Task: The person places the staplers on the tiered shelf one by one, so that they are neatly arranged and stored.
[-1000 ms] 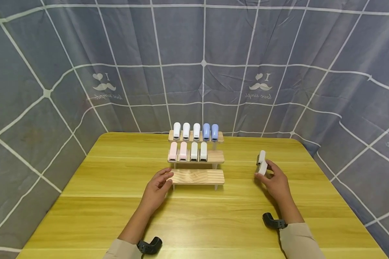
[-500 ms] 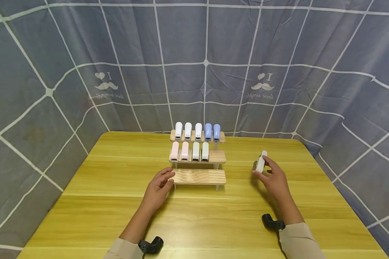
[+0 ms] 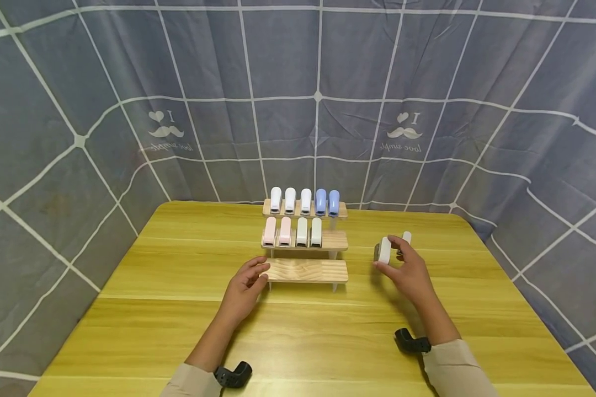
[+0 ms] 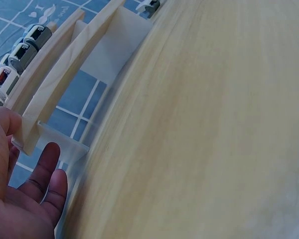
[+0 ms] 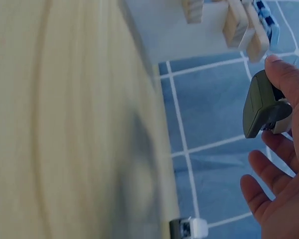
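Observation:
My right hand point(image 3: 409, 273) pinches a white mini stapler point(image 3: 384, 251) between thumb and fingers, held above the table to the right of the stand. Its dark base point(image 5: 259, 107) shows in the right wrist view. Just beyond that hand a second white stapler point(image 3: 407, 237) is partly hidden by the fingers. At the left end of the three-tier wooden stand point(image 3: 305, 271), my left hand point(image 3: 243, 286) grips the corner of the lowest board. In the left wrist view the thumb point(image 4: 5, 121) lies against the board's end, with other fingers loosely bent below.
White staplers point(image 3: 290, 200) and blue staplers point(image 3: 320, 202) line the top tier. Pink staplers point(image 3: 270, 231) and pale green staplers point(image 3: 302, 232) stand on the middle tier. A grey checked curtain point(image 3: 288, 127) hangs behind the wooden table point(image 3: 298, 336).
My right hand has moved left toward the stand with the white stapler, which has turned in the fingers. A second white stapler now shows behind that hand. The left hand stays at the stand.

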Demonstrator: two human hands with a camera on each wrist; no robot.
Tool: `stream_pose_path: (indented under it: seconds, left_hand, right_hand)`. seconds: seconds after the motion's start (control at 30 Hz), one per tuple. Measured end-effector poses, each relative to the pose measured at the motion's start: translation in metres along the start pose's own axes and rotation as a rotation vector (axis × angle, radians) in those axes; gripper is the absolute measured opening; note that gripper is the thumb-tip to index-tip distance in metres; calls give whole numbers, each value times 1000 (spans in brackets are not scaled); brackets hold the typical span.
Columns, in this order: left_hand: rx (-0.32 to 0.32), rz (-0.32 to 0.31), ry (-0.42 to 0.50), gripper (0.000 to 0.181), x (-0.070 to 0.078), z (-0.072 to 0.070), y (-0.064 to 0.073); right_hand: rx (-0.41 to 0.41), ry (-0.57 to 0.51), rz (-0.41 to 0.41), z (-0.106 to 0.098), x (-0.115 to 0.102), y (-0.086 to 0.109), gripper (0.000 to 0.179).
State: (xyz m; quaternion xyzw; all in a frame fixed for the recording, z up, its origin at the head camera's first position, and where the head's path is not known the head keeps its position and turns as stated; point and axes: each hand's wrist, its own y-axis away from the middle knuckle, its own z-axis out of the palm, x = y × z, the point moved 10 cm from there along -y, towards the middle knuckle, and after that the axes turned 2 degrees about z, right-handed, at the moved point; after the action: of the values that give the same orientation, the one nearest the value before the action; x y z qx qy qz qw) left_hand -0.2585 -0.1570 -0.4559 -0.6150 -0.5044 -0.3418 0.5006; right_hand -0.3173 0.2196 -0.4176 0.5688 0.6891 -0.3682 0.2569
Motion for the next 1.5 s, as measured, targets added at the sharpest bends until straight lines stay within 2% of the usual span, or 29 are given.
stream_pose_path:
  seconds: [0.2, 0.33, 0.43, 0.57, 0.73, 0.9, 1.03, 1.23, 1.5]
  left_hand:
    - [16, -34, -28, 28, 3, 0, 1]
    - [13, -40, -28, 27, 21, -1, 5]
    - [3, -15, -28, 27, 36, -2, 7]
    - [-10, -3, -36, 28, 43, -3, 9]
    - [-18, -33, -40, 28, 36, -2, 6]
    - [1, -37, -27, 27, 15, -1, 2]
    - [7, -25, -18, 27, 1, -1, 0]
    - [-6, 8, -5, 27, 0, 1, 0]
    - [-4, 1, -8, 27, -1, 1, 0]
  right_hand:
    - [4, 13, -53, 7, -20, -4, 76]
    - [6, 14, -98, 12, -35, -7, 74]
    - [1, 2, -110, 16, -44, -9, 74]
    - [-6, -12, -121, 23, -54, -11, 75]
    - [-6, -36, -162, 34, -67, -15, 73]
    - [-13, -62, -207, 46, -78, -19, 71]
    - [-16, -78, -213, 54, -83, -22, 70]
    - [-21, -95, -196, 59, -87, -25, 70]
    - [-21, -133, -228, 64, -94, -31, 67]
